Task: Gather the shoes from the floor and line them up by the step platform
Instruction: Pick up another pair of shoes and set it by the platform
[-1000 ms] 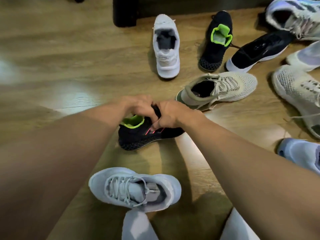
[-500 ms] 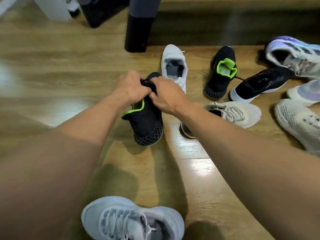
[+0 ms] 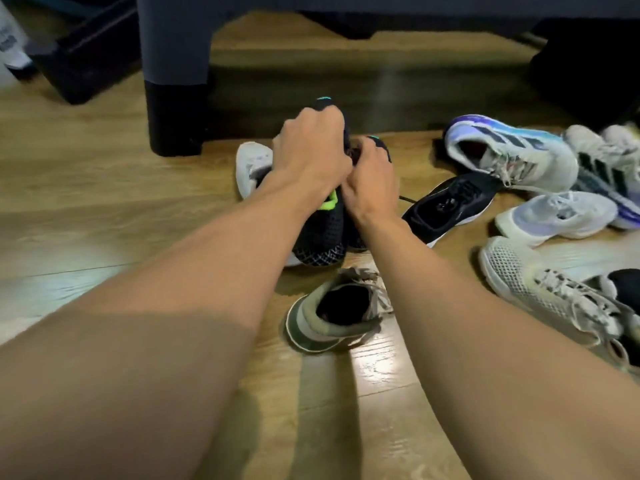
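Near the foot of the step platform [image 3: 173, 81], a black knit shoe with a lime collar [image 3: 320, 233] is held by the left hand [image 3: 311, 154], whose fingers are closed over its upper part. Just beside it, a second black shoe [image 3: 375, 145] is gripped by the right hand [image 3: 372, 181], closed on it near the laces; only small parts of this shoe can be seen past the fingers. The two shoes are being brought side by side, toes toward the platform, and whether their soles are fully on the floor cannot be told.

A white shoe [image 3: 251, 164] lies immediately left of the pair, half hidden by the left wrist, and appears already placed by the platform. The task is judged to be at an early stage: at most three shoes are near the line. An olive and grey shoe [image 3: 336, 313] is left between the forearms, a black shoe with a white sole [image 3: 446, 206] lies to the right, and further right a violet and blue trainer [image 3: 509, 154], a pale lilac shoe [image 3: 557, 216] and a white mesh shoe [image 3: 540, 289] remain scattered, some overlapping.

The wooden floor [image 3: 104, 209] is glossy plank laminate with light glare. A dark box-like object [image 3: 86, 53] is seen at the upper left, blurred.
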`<state>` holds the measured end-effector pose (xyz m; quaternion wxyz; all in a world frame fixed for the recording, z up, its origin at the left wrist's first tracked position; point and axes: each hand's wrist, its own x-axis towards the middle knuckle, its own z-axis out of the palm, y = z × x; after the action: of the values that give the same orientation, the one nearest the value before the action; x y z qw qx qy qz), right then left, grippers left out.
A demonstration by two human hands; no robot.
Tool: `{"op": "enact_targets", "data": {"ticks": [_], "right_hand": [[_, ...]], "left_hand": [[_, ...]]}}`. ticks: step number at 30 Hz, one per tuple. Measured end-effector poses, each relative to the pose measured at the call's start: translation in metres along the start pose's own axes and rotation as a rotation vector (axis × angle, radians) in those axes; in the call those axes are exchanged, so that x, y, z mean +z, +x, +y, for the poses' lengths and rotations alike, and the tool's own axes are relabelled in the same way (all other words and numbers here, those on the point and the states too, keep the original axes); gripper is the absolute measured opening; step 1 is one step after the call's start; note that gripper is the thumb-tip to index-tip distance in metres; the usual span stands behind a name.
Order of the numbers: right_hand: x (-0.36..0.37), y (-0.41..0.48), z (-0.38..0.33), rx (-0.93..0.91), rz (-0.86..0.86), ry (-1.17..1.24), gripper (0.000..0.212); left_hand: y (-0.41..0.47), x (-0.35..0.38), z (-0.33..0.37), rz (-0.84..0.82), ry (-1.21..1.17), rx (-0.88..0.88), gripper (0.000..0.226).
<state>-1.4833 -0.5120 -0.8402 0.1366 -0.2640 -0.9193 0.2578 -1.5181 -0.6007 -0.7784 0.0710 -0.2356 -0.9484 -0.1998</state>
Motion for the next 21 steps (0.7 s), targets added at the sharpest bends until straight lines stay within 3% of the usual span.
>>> {"op": "enact_targets", "data": {"ticks": [3, 8, 15, 21], "right_hand": [[0.011, 0.006, 0.026, 0.149, -0.103, -0.069, 0.051], [0.028, 0.005, 0.040, 0.178, -0.264, -0.149, 0.074], [0.013, -0.004, 0.036, 0.150, -0.034, -0.078, 0.047], [-0.010, -0.012, 0.027, 0.025, -0.059, -0.218, 0.024]], "left_hand": [[-0.003, 0.015, 0.007, -0.025, 0.066, 0.100, 0.034], [-0.009, 0.029, 0.007, -0.010, 0.122, 0.216, 0.031], [-0.013, 0.022, 0.001, -0.028, 0.108, 0.178, 0.034], [-0.039, -0.006, -0.029, 0.060, -0.031, 0.049, 0.032]]}}
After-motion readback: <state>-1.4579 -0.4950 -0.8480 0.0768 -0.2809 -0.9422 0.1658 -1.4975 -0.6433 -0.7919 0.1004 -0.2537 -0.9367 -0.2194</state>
